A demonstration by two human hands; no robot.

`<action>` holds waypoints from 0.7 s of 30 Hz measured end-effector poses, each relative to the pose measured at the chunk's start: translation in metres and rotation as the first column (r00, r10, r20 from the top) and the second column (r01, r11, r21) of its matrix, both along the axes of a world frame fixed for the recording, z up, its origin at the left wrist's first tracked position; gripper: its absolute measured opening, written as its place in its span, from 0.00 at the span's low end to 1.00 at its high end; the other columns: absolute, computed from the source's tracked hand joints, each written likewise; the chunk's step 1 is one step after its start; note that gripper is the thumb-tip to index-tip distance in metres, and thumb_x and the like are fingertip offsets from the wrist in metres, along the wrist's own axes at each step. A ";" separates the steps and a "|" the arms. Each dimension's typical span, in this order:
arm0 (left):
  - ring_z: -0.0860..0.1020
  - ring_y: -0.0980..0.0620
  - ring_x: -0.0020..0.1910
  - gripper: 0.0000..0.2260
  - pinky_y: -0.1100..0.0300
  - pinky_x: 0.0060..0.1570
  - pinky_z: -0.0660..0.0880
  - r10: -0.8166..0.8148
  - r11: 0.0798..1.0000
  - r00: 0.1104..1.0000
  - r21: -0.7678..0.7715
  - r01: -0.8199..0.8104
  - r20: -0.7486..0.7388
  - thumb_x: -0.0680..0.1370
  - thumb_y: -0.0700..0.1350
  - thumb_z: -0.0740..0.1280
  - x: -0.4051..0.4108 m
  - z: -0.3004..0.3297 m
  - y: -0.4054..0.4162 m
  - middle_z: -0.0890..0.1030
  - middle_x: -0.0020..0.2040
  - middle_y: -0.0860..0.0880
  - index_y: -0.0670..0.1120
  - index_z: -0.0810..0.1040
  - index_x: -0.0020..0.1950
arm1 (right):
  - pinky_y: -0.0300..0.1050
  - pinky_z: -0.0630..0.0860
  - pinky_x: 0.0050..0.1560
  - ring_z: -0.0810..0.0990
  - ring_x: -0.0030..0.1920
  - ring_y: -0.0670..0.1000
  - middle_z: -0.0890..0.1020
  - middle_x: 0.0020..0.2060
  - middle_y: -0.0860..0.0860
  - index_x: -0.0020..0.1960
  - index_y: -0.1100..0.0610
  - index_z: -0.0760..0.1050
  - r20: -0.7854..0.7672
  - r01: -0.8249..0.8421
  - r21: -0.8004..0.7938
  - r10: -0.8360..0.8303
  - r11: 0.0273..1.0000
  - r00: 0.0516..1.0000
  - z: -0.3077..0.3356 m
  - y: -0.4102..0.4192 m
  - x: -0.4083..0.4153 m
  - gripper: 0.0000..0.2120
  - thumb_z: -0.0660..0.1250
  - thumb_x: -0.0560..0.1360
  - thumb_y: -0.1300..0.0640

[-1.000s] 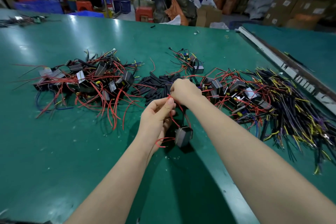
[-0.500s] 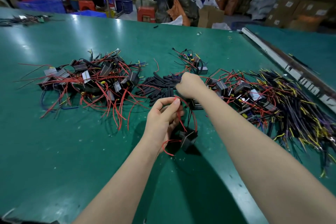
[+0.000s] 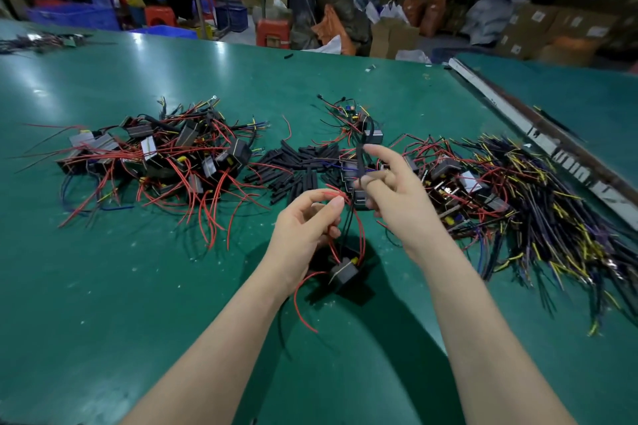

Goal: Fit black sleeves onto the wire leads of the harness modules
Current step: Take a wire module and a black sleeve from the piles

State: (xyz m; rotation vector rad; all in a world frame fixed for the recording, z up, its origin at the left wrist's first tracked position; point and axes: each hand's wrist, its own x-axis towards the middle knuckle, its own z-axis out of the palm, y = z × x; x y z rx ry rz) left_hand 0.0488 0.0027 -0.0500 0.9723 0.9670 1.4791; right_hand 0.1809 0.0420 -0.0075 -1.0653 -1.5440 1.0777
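My left hand (image 3: 305,221) pinches the red wire leads (image 3: 359,231) of a black harness module (image 3: 343,272), which hangs just below the hand, close over the green table (image 3: 138,286). My right hand (image 3: 393,188) holds one black sleeve (image 3: 360,162) upright between thumb and fingers, just right of the lead ends. Behind both hands lies a loose pile of black sleeves (image 3: 297,166).
A heap of modules with red leads (image 3: 162,159) lies at the left. A larger heap of modules and dark yellow-tipped wires (image 3: 518,197) spreads at the right. A small wired module (image 3: 362,124) sits behind the sleeves. A metal rail (image 3: 538,134) borders the table's right side.
My right hand has come back from the sleeve pile with one black sleeve raised in it. My left hand has kept its hold on the red leads.
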 end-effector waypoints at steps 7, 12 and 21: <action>0.74 0.58 0.26 0.09 0.69 0.28 0.67 -0.012 0.997 0.999 -0.071 0.014 0.039 0.78 0.40 0.65 -0.002 0.000 0.003 0.77 0.29 0.52 0.48 0.81 0.39 | 0.34 0.69 0.28 0.71 0.27 0.42 0.73 0.36 0.48 0.71 0.52 0.65 -0.391 -0.041 -0.149 -0.021 0.988 0.920 -0.004 -0.004 0.004 0.22 0.61 0.79 0.65; 0.77 0.58 0.27 0.09 0.65 0.35 0.75 -0.050 0.996 0.997 -0.066 0.054 0.057 0.77 0.41 0.66 -0.002 -0.002 0.002 0.78 0.29 0.52 0.46 0.76 0.37 | 0.37 0.79 0.35 0.84 0.40 0.52 0.80 0.34 0.49 0.53 0.58 0.75 -0.716 -0.348 -0.199 0.106 0.916 0.690 0.006 -0.013 0.000 0.08 0.65 0.74 0.62; 0.76 0.59 0.26 0.08 0.69 0.29 0.69 -0.002 0.990 0.998 -0.138 0.010 0.055 0.78 0.40 0.64 -0.003 0.003 0.002 0.78 0.28 0.53 0.45 0.71 0.39 | 0.35 0.77 0.36 0.83 0.40 0.45 0.79 0.40 0.52 0.48 0.54 0.73 -0.315 -0.032 -0.218 -0.039 0.975 0.948 -0.021 -0.011 -0.016 0.05 0.62 0.80 0.62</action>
